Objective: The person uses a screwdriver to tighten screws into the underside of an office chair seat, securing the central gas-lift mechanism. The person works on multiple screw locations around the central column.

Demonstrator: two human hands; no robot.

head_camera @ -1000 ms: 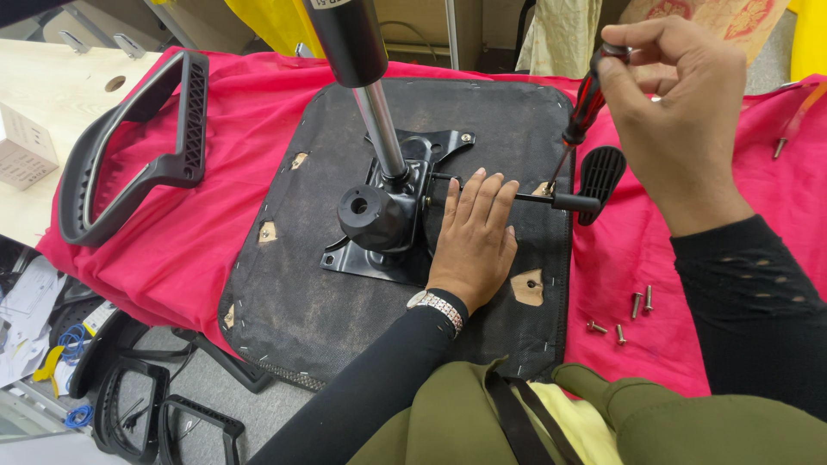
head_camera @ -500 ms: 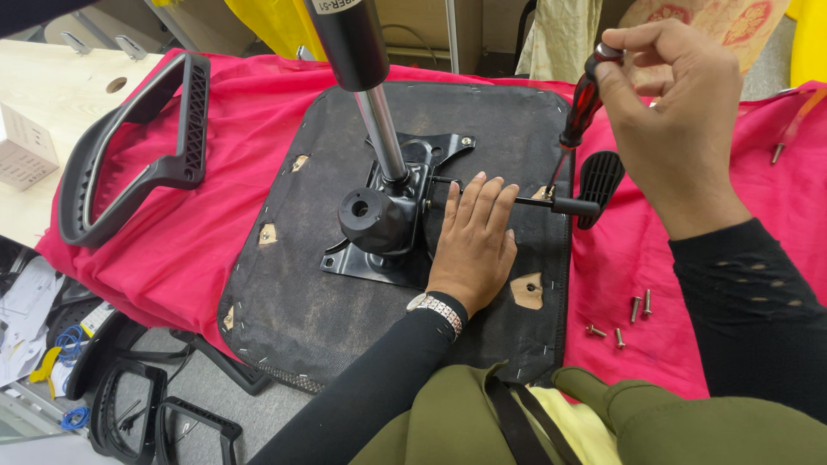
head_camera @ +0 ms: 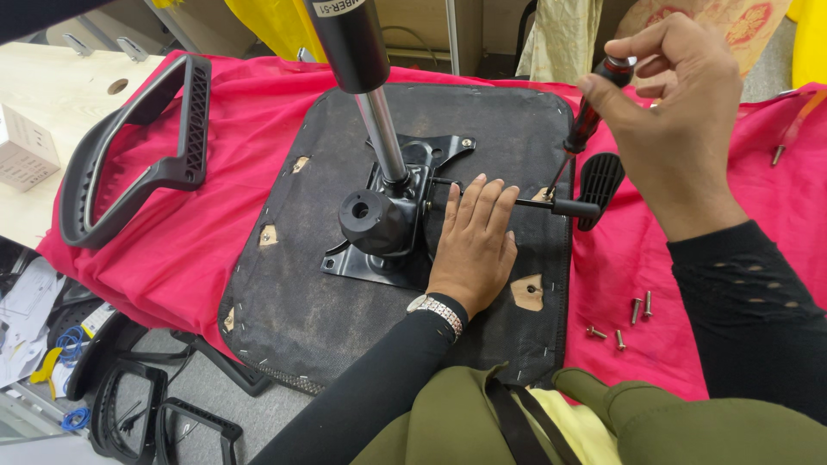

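1. head view looks down on an upturned office chair seat base (head_camera: 345, 284), black and worn, lying on a red cloth (head_camera: 233, 215) spread over the desk (head_camera: 52, 103).
2. the left hand (head_camera: 472, 245) lies flat, fingers spread and gripping nothing, on the seat base just beside the black metal tilt mechanism (head_camera: 383, 228) bolted at its middle.
3. a gas lift cylinder (head_camera: 366, 77) rises from that mechanism towards the camera.
4. the right hand (head_camera: 676, 129) is clenched round the black and red handle of a screwdriver (head_camera: 586, 120), thumb on top; the shaft slants down to a spot near the right edge of the seat base, beside the adjustment lever (head_camera: 594, 189) with its black paddle.
5. loose screws (head_camera: 633, 314) lie on the red cloth to the right of the seat base, apart from both hands.
6. a black plastic armrest (head_camera: 138, 164) rests on the cloth at the left, well apart from the hands.
7. two more dark armrest frames (head_camera: 164, 422) lie on the floor below the desk edge, near scattered papers.
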